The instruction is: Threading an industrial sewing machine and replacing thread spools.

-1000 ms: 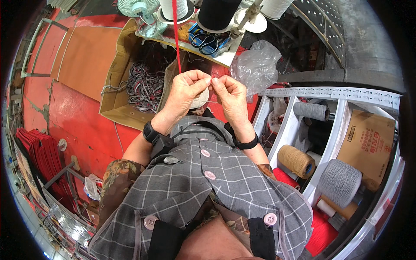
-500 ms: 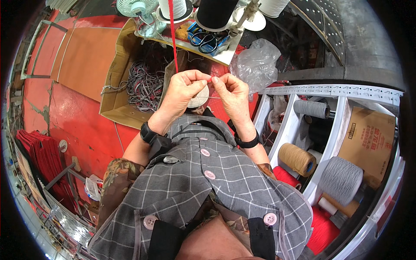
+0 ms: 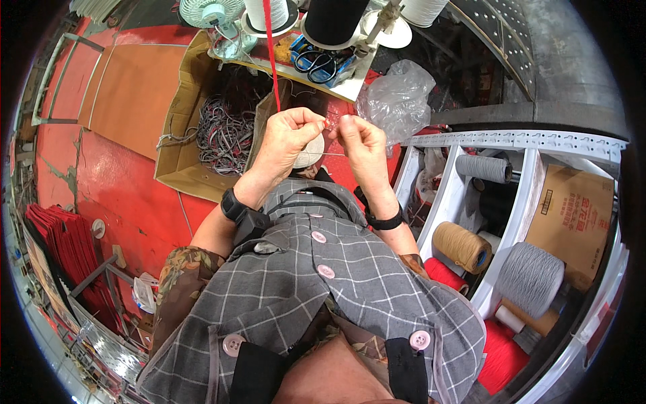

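Red workshop flooring lay beneath a red thread that ran down from above to the left hand, whose fingertips were pinched shut on it, while the right hand pinched the thread end just beside them. Beyond the hands sat a cardboard box of tangled cords, scissors, and shelved yarn cones at right.

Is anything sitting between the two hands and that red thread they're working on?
Nothing visible. The left hand and right hand already pinch the red thread between their fingers, above the cardboard box.
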### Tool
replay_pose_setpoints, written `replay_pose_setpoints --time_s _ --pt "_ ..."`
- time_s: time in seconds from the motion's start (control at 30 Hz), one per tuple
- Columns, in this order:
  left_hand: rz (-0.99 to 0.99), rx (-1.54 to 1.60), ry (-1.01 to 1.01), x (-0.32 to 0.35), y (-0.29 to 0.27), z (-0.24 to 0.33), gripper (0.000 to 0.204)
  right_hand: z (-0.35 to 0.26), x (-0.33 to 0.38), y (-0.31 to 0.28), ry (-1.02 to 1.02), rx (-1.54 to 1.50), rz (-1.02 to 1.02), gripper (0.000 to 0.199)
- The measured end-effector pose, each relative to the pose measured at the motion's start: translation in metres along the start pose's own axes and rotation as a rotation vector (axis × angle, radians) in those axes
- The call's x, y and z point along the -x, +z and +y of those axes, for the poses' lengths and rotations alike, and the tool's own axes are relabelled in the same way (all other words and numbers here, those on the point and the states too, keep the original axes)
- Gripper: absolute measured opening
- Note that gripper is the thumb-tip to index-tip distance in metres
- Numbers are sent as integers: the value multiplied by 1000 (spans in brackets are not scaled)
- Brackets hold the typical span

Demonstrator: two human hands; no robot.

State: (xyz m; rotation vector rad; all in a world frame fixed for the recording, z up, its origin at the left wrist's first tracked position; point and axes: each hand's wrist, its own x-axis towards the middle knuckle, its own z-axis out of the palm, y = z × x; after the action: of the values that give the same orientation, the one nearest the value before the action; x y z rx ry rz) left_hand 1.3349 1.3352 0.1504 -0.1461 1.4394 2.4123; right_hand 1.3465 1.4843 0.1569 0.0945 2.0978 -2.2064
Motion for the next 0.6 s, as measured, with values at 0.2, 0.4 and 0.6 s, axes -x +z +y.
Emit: replay_pose_setpoints --time_s 0.2,0.4,0.6 --pt "-49 4 -40 -2 -4 1 10 -6 -4 -10 163 -240 -152 25" --pt "-82 28 -97 -4 -7 1 11 -3 -13 -12 44 -669 -65 16" --pt "-124 18 -143 -3 -5 1 9 -7 -14 -4 38 -691 -51 17"
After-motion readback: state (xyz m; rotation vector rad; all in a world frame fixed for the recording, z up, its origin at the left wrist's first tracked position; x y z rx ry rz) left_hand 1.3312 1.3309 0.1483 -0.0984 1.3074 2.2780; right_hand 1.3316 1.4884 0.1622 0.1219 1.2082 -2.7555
